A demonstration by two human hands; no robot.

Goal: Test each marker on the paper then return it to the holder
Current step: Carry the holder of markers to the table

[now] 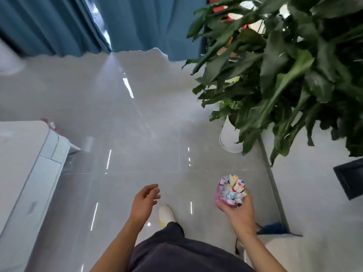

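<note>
Markers (233, 188) bunched caps-up in pink holder (219, 194), low right, above the tiled floor (127, 124). Right hand (238, 213) grip: curled round the holder from below. Left hand (144, 203) grip: loose, fingers relaxed, holding nothing. White shoe (166, 213) between the hands. Potted plant (284, 65) right, blue curtain (49, 22) at top.

Open above the glossy pale grey tiled floor (125, 118) around the left hand (145, 201), through to the teal fabric curtains (49, 24) at its far edge. Blocked on the right by a large green leafy plant (284, 75) overhanging its round white pot (227, 138); hemmed on the left by a white boxy cabinet (23, 163).
</note>
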